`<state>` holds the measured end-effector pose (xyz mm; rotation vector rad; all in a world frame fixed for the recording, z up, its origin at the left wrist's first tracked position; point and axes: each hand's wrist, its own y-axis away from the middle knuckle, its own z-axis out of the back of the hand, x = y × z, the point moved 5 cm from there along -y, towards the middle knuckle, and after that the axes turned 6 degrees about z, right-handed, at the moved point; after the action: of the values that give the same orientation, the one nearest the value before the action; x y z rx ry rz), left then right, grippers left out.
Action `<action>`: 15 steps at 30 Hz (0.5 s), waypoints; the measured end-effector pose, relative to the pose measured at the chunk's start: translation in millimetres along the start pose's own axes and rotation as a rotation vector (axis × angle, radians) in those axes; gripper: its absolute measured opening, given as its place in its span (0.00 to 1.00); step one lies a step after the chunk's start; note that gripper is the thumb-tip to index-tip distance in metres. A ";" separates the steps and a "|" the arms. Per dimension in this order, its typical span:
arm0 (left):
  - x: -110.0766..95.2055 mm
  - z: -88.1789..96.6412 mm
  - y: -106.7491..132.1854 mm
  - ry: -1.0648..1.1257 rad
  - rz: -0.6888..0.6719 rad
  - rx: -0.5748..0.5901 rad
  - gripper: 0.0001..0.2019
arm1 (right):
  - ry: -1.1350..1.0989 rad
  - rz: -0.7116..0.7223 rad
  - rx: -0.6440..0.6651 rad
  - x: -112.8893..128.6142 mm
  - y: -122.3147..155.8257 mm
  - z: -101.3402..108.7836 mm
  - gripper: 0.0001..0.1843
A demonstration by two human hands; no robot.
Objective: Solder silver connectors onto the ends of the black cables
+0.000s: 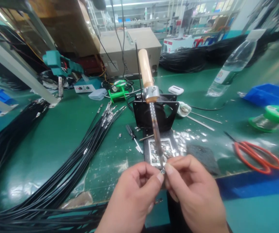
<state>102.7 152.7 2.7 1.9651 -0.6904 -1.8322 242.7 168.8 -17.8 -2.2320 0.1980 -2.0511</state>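
Observation:
My left hand [139,189] is closed in a pinch, with a small shiny metal piece [163,171] at its thumb tip. Close against it, my right hand [195,191] has thumb and index finger pressed together; what lies between them is hidden. Just above both hands is the tip of a soldering iron [155,126], which points down from its wooden handle [146,69]. Under the iron, a shallow tray [150,153] holds several small silvery metal pieces. A black fan frame [139,113] stands behind the tray.
Black cables [88,152] with metal ends lie to the left. A small screwdriver [131,132] rests left of the tray. At right are orange-handled scissors [258,157], a green solder spool [275,118], a blue bin [270,94] and a tilted-looking water bottle [236,61].

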 end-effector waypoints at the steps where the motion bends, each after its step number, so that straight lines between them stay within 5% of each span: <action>1: 0.3 -0.5 0.0 0.003 0.005 0.006 0.15 | 0.005 -0.008 0.000 -0.5 0.0 0.4 0.13; 15: -1.2 -3.2 1.3 0.034 -0.069 -0.023 0.14 | -0.050 0.058 -0.051 13.0 -6.7 -2.6 0.13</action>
<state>105.8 152.1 4.7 2.0246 -0.5957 -1.8336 241.4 173.3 -3.7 -2.2766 0.3104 -1.9805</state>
